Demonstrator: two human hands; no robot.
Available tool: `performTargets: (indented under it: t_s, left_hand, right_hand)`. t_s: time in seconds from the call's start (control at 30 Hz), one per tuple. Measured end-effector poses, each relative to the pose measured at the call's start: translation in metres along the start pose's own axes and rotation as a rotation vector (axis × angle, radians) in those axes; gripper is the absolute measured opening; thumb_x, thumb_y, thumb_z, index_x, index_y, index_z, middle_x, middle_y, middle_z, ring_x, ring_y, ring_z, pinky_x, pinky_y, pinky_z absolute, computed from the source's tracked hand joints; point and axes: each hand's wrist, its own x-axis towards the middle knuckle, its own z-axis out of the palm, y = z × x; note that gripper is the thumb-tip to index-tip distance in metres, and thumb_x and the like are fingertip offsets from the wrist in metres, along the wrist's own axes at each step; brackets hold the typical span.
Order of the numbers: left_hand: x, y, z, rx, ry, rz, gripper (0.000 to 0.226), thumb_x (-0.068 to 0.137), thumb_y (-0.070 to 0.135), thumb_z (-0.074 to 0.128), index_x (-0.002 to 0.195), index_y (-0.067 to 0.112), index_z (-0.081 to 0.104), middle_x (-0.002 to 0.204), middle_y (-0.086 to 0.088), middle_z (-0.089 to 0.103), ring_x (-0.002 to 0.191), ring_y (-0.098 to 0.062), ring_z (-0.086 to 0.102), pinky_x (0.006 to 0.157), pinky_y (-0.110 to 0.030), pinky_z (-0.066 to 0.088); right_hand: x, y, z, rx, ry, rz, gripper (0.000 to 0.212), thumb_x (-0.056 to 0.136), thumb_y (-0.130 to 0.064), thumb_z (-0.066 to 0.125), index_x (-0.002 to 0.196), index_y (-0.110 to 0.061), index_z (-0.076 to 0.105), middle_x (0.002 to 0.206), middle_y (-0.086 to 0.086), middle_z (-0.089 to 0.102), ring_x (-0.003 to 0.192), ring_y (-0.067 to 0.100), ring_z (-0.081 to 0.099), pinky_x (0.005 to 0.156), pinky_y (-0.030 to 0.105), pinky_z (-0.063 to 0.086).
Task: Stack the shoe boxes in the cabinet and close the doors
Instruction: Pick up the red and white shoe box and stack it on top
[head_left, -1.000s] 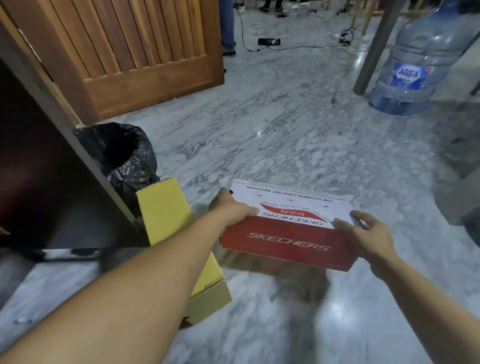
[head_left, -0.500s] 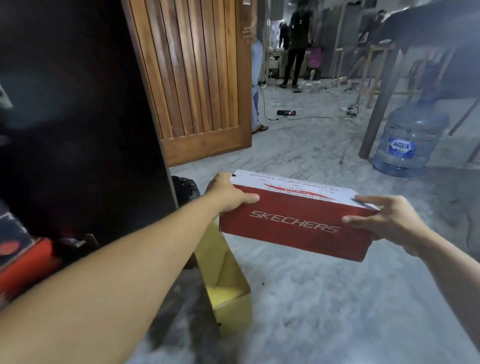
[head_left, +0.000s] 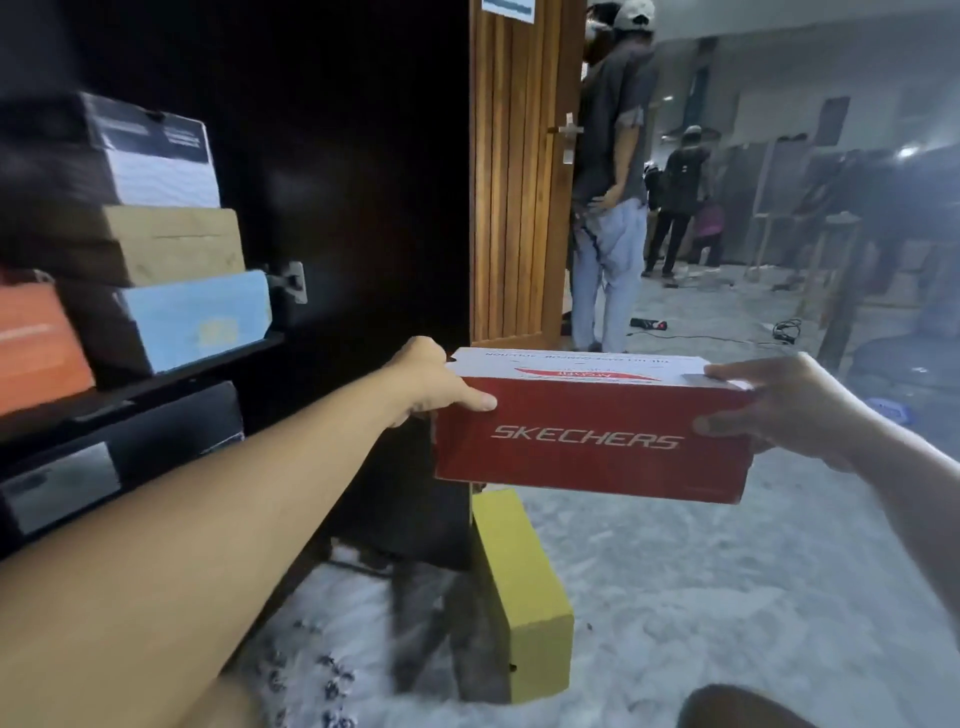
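Observation:
I hold a red Skechers shoe box (head_left: 587, 441) with a white lid level in the air. My left hand (head_left: 431, 382) grips its left end and my right hand (head_left: 779, 410) grips its right end. The box hangs just right of the dark open cabinet door (head_left: 353, 208). On the cabinet shelf (head_left: 156, 376) at the left stand a light blue box (head_left: 202, 317), a tan box (head_left: 176, 244) on it and a black-and-white box (head_left: 156, 156) on top, with an orange box (head_left: 36, 348) beside them. A yellow box (head_left: 524, 597) stands on the floor below the held box.
A slatted wooden door (head_left: 514, 182) stands open behind the cabinet door. A person in a grey shirt (head_left: 608, 208) stands beside it, and others stand farther back. Cables lie on the marble floor (head_left: 727, 571). A black box (head_left: 130, 457) sits on the lower shelf.
Both hands have lifted the red box from the floor to shelf height. My view has swung up and left, and the stacked boxes in the cabinet have come into view.

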Motion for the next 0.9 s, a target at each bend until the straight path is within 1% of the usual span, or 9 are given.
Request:
performTargets:
  t_s: [0.13,0.27,0.37,0.5,0.57,0.67,0.73,0.83,0.9]
  left_hand:
    - [-0.024,-0.008,-0.054,0.041,0.087,-0.027,0.072,0.050,0.036,0.094,0.107,0.006,0.061,0.102,-0.008,0.067,0.094,-0.024,0.065,0.081,-0.042,0.057]
    - [-0.052,-0.019,-0.110,0.056,0.192,-0.074,0.080,0.053,0.039,0.093,0.115,0.005,0.057,0.108,-0.007,0.063,0.098,-0.023,0.062,0.080,-0.036,0.054]
    - [-0.074,-0.025,-0.148,0.057,0.312,-0.117,0.084,0.058,0.039,0.091,0.123,0.004,0.052,0.115,-0.006,0.058,0.104,-0.023,0.056,0.077,-0.032,0.045]
    - [-0.103,-0.034,-0.192,0.017,0.476,-0.139,0.086,0.061,0.028,0.092,0.132,0.006,0.048,0.129,-0.007,0.055,0.109,-0.020,0.053,0.084,-0.030,0.044]
    - [-0.118,-0.034,-0.212,0.006,0.564,-0.149,0.092,0.065,0.025,0.090,0.139,0.006,0.040,0.134,-0.008,0.050,0.112,-0.020,0.050,0.086,-0.029,0.042]
    - [-0.135,-0.028,-0.246,-0.010,0.709,-0.153,0.097,0.063,0.026,0.090,0.141,0.009,0.036,0.139,-0.011,0.048,0.124,-0.029,0.049,0.101,-0.038,0.045]
    - [-0.141,-0.020,-0.269,-0.003,0.818,-0.143,0.096,0.061,0.027,0.091,0.139,0.008,0.038,0.135,-0.011,0.050,0.122,-0.030,0.051,0.101,-0.043,0.047]
    - [-0.145,-0.004,-0.304,-0.005,0.977,-0.094,0.092,0.061,0.028,0.090,0.137,0.010,0.043,0.136,-0.007,0.052,0.122,-0.027,0.052,0.101,-0.037,0.047]
    - [-0.144,0.008,-0.326,-0.037,1.054,-0.051,0.092,0.065,0.024,0.089,0.141,0.011,0.039,0.140,-0.006,0.047,0.125,-0.026,0.050,0.101,-0.036,0.046]
  right_hand:
    - [-0.001,-0.047,0.018,0.009,-0.052,-0.099,0.073,0.060,-0.006,0.089,0.128,-0.011,0.062,0.091,0.011,0.071,0.054,0.015,0.063,0.045,0.025,0.055]
    - [0.003,-0.091,0.046,0.006,-0.102,-0.219,0.076,0.058,-0.013,0.091,0.128,-0.012,0.062,0.096,0.014,0.071,0.067,0.028,0.069,0.063,0.040,0.061]
    - [0.007,-0.126,0.070,0.003,-0.156,-0.326,0.078,0.061,-0.016,0.089,0.132,-0.012,0.058,0.108,0.013,0.069,0.074,0.025,0.070,0.063,0.037,0.061]
    - [0.007,-0.176,0.104,0.027,-0.173,-0.455,0.076,0.065,-0.022,0.087,0.135,-0.015,0.056,0.121,0.014,0.065,0.081,0.024,0.068,0.069,0.033,0.059]
    - [0.006,-0.205,0.118,0.040,-0.160,-0.517,0.077,0.065,-0.027,0.088,0.135,-0.018,0.056,0.123,0.013,0.065,0.088,0.026,0.068,0.079,0.038,0.058]
    - [0.006,-0.250,0.131,0.106,-0.130,-0.616,0.075,0.065,-0.027,0.088,0.133,-0.018,0.058,0.120,0.010,0.067,0.096,0.025,0.066,0.093,0.043,0.053]
    - [0.005,-0.281,0.135,0.176,-0.110,-0.674,0.070,0.067,-0.023,0.087,0.131,-0.016,0.060,0.117,0.008,0.067,0.095,0.020,0.064,0.094,0.037,0.051]
    - [0.007,-0.325,0.139,0.293,-0.051,-0.717,0.064,0.068,-0.021,0.087,0.127,-0.017,0.063,0.117,0.009,0.067,0.096,0.019,0.063,0.093,0.032,0.049]
    - [0.013,-0.353,0.140,0.348,-0.043,-0.742,0.061,0.069,-0.021,0.087,0.126,-0.018,0.064,0.118,0.008,0.067,0.098,0.018,0.063,0.093,0.031,0.049]
